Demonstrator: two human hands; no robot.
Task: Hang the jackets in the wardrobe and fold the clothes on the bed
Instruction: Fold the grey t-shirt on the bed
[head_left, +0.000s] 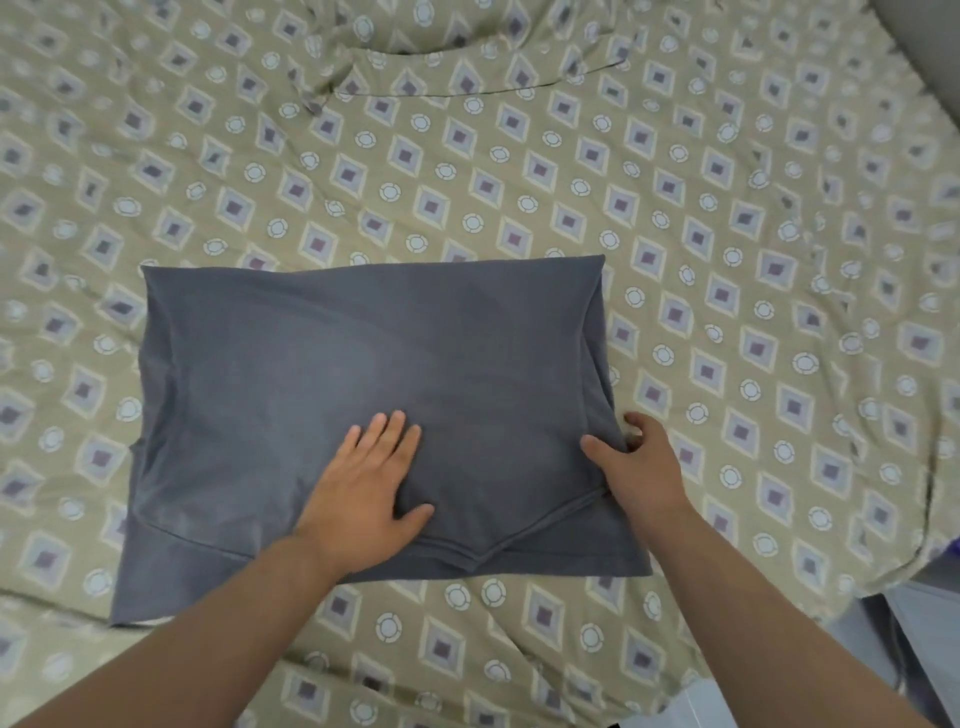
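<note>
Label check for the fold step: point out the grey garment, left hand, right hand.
grey garment (337, 338), head view, bare middle of the fabric.
left hand (371, 475), head view, back of hand, flat on garment.
right hand (641, 460), head view, back of hand, gripping garment's right edge.

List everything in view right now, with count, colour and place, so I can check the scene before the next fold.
grey garment: one, dark grey, partly folded, flat at the middle of the bed.
bedsheet: one, olive-beige with a diamond and ring pattern, rumpled, covering the bed all around the garment.
floor strip: one, pale grey, lower right corner past the bed's edge; detail there is too unclear to name.
left hand: one, pressing flat on the garment's near middle, fingers straight.
right hand: one, pinching the garment's right edge, thumb on top, fingers curled behind the fabric.
</note>
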